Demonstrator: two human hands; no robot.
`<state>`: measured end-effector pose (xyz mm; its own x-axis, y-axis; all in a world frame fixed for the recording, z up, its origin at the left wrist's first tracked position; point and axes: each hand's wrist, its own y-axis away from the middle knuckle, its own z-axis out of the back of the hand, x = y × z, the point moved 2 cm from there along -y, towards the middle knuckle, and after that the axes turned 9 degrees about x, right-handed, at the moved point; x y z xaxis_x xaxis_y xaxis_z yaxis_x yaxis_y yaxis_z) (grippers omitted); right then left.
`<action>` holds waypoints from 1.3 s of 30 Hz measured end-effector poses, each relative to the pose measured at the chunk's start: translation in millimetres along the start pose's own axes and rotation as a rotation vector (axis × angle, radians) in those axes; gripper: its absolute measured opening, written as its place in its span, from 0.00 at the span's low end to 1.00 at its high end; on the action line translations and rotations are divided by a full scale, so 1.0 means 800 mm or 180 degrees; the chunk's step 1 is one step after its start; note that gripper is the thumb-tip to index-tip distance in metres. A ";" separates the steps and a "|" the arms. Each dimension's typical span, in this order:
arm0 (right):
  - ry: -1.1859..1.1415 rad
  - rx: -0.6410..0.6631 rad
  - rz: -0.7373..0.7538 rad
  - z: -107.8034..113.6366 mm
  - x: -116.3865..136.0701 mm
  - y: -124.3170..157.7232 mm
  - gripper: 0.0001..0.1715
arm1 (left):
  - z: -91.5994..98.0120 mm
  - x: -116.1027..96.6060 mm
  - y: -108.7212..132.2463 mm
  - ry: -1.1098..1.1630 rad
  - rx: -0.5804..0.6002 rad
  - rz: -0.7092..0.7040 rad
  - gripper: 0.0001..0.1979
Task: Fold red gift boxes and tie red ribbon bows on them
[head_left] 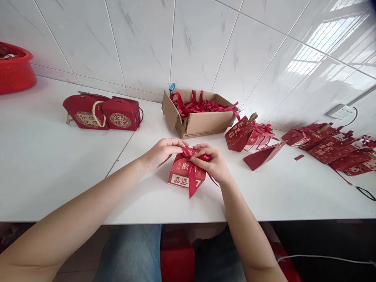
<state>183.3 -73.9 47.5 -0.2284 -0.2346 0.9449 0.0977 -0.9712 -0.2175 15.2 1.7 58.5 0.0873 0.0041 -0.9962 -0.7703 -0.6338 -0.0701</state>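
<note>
As the head view shows, your left hand [158, 154] and right hand [216, 164] pinch the red ribbon [192, 181] atop the printed box [177, 172], standing on the white table [73, 168] before you. Ribbon appears soft, probably slippery; box, likely light card, could dent: steady its lower edges.

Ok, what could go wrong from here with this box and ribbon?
The ribbon might slip or bunch, since one tail hangs loose down the front of the box. With the left hand and right hand both at its top, too much pressure could dent the box.
</note>
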 end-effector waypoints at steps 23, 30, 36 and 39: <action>0.0046 0.0154 0.0005 -0.004 0.003 -0.001 0.05 | 0.000 0.004 -0.003 0.0017 0.0325 -0.0078 0.09; 0.0063 0.0207 0.0170 0.011 0.003 -0.001 0.16 | 0.000 0.001 0.000 0.0028 0.0199 -0.0113 0.17; 0.0431 -0.0152 -0.0017 0.040 0.002 0.001 0.30 | 0.000 -0.001 0.001 -0.0094 0.0027 -0.0100 0.20; 0.0587 0.0112 -0.0289 0.040 0.005 0.002 0.28 | -0.002 -0.002 0.001 -0.0278 -0.0020 -0.0067 0.20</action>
<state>213.5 -75.4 58.9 -0.4111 -0.1532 0.8986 0.1016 -0.9873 -0.1218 15.2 -0.4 59.8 0.0477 0.0848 -0.9953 -0.7648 -0.6378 -0.0910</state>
